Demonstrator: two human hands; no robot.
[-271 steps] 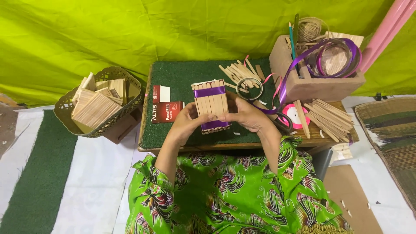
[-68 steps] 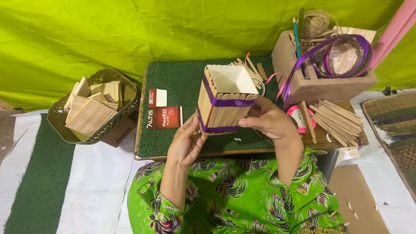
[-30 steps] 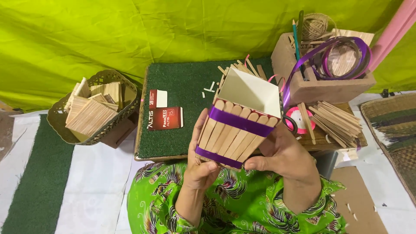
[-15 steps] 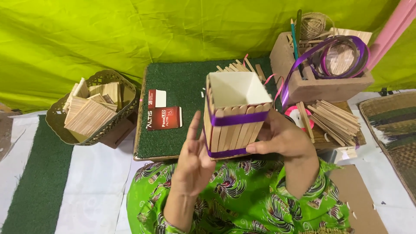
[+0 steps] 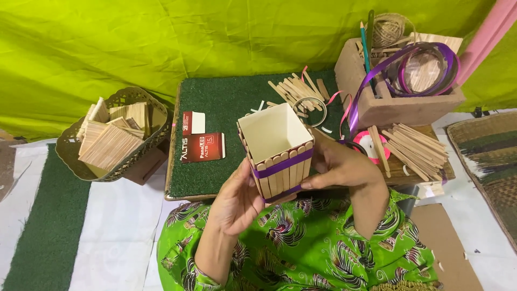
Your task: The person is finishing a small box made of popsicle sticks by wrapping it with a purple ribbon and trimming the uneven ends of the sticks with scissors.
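Note:
A square box [image 5: 277,148] clad in upright wooden craft sticks, with a white inside and two purple ribbon bands, is held upright above my lap at the near edge of the green mat [image 5: 221,108]. My left hand [image 5: 237,202] cups its lower left corner from beneath. My right hand [image 5: 339,164] grips its right side, fingers lying across the lower purple band. The box's open top faces the camera.
Loose craft sticks [image 5: 296,91] and a metal ring lie on the mat behind the box. A brown box [image 5: 398,105] holds purple ribbon, twine and pencils. More sticks [image 5: 417,145] lie at right. A woven basket [image 5: 110,134] of stick panels sits left; a red carton [image 5: 202,146] lies on the mat.
The box was turned from lying flat to upright, lifted near the camera, and has now come lower and further from it. My left hand has closed back onto its lower corner.

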